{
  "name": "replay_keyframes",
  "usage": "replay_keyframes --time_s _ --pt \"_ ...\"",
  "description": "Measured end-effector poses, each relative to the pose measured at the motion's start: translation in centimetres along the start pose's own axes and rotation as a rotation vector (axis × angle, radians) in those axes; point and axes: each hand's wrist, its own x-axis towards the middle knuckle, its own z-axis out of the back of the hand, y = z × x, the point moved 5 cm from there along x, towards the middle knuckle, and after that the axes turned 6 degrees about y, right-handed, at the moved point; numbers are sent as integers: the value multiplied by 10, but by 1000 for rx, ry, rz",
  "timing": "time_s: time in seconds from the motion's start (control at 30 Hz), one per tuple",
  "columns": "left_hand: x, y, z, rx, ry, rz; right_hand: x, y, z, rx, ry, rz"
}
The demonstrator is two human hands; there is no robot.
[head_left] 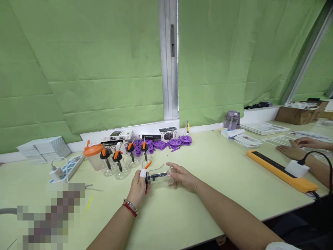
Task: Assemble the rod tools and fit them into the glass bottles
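"Green sheets (109, 62) hang behind the pale worktop (197, 211). Where's your bottle (161, 171)?"

"Over the worktop, in front of me, between my two hands. My left grip (137, 184) is closed round the black collar (146, 178); my right grip (184, 177) is clasped on the glass base (169, 169)."

"What could go wrong?"

"The smooth glass could slip, since my right fingers seem to hold it lightly. Then its weight would hang from the collar, and I can't tell how firmly that sits. A careless swing to the left might also tip the four capped bottles (121, 171) standing just beyond my left grip."

"Which way does it point?"

"It's on its side, long axis nearly level, running left to right across me: collar end left, base right. The black tube (159, 176) inside follows that line, while the orange piece (148, 164) by the collar slants up and away."
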Motion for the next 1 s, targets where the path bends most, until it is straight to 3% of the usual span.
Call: replay_keyframes --time_s 0.13,0.37,1.0 --pt "1 3 1 -3 -1 28 3 -5 0 -29 4 -30" --pt "-1 -4 1 6 -9 14 -2 8 0 -121 -29 100" --pt "3 3 0 100 9 -15 5 -7 -1 40 -43 -77"
